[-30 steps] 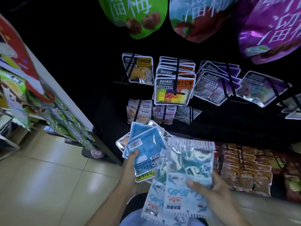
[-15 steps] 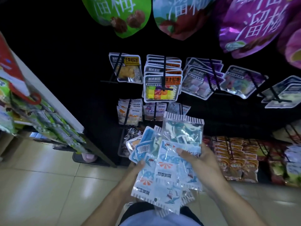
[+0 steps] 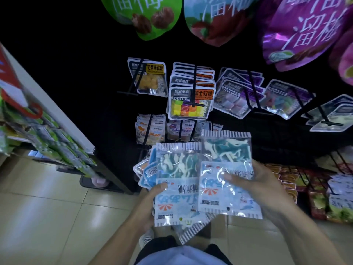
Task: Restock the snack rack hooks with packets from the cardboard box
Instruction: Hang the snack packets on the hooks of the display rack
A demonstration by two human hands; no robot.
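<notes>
Fingers of the right hand (image 3: pixel 261 186) gripped one blue-and-white packet (image 3: pixel 227 180), thumb laid across its printed face; fingers of the left hand (image 3: pixel 150 199) pinched a fanned stack of packets (image 3: pixel 175 180) by its lower left edge, with blue-backed packets (image 3: pixel 148 175) showing behind. Both lots were held side by side, touching, in front of the snack rack (image 3: pixel 191 115) and below its stocked hooks. Cardboard box: not in view. Risk, judged: the left-hand stack was loosely fanned and glossy, so a packet could slide out and drop to the floor while one was peeled away; the punched hole sat at the near, lower edge of the packet, so it would likely need turning before hooking, or it could miss the prong. Surface: pale tiled floor (image 3: pixel 47 217). Room: dim shop aisle, dark rack backing, large hanging pouches (image 3: pixel 158 16) overhead, a second display shelf (image 3: pixel 47 134) at left.
</notes>
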